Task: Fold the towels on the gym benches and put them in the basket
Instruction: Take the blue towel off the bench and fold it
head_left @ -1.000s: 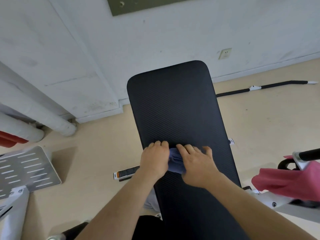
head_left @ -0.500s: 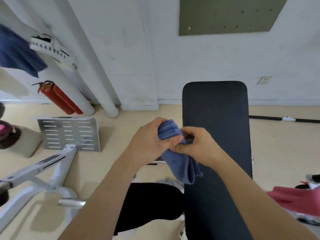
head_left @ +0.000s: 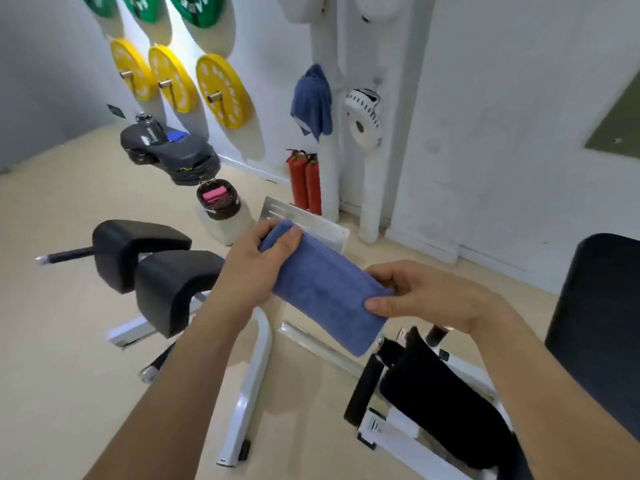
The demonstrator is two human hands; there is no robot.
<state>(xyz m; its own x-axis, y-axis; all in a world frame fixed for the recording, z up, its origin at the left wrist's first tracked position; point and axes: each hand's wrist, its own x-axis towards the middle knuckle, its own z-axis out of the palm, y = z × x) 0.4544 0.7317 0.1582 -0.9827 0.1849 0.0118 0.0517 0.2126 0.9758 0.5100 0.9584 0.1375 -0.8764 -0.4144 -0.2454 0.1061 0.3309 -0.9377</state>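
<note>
Noted a dark round basket (head_left: 219,206) on the floor near the far wall, seated on a pale block (head_left: 232,227), with one folded pink towel (head_left: 215,195) inside. Cannot tell whether anything lies beneath that pink towel.

Logged the blue towel (head_left: 325,292) as folded into a thick, soft oblong of looped terry, rounded along the folded edges. Found it in the air above the floor, off any surface, between black padded rollers (head_left: 138,251) at left and a black padded surface (head_left: 602,323) at right. Read its long axis as slanted: far end up and left, toward the basket; near end down and right.

Recorded left grip (head_left: 256,268) wrapped on the far end, thumb on top, fingers beneath. Recorded right grip (head_left: 426,299) pinching the near end, thumb pressed on the top face, fingers curled behind the edge.

Also noted a second blue towel (head_left: 311,102) draped limp on a white pipe (head_left: 329,181), two red fire extinguishers (head_left: 306,181) upright just beside that pipe, and round yellow weight plates (head_left: 221,91) on wall pegs.
</note>
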